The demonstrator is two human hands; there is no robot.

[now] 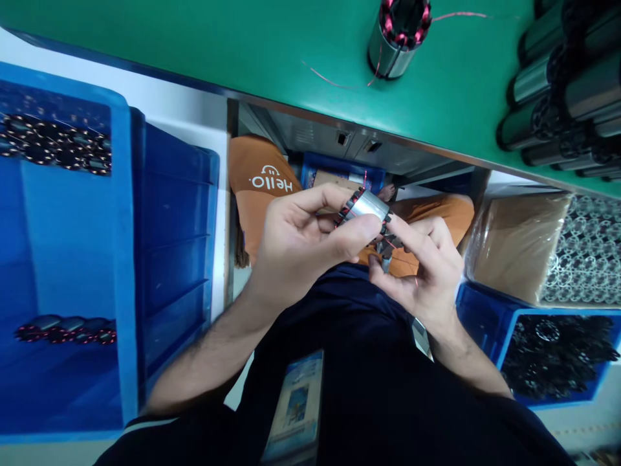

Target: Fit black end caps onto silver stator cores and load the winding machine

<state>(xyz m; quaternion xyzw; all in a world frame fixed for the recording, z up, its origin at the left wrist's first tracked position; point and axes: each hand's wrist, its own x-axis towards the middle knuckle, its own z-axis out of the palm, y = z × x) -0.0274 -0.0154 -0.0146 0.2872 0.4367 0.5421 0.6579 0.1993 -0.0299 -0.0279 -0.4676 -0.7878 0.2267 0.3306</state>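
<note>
Above my lap, my left hand [310,243] grips a motor stator [369,206], a silver metal cylinder with black slotted ends and red wire. Its thumb lies across the metal side and its fingers are behind. My right hand [420,272] is closed at the stator's lower right end, its index finger touching the rim. Between its thumb and fingers sits a small dark and grey piece [387,259], partly hidden, whose kind I cannot make out. A red wire end sticks up from the stator. Another wound stator [392,58] stands on the green table [218,45], loose red wires trailing from it.
Dark metal cylinders [538,84] are stacked on the table's right. Blue crates [123,259] at left hold rows of wound stators [58,145]. At right, a plastic-wrapped carton [519,243] lies by many metal rings [585,252], above a blue bin of black parts [557,356].
</note>
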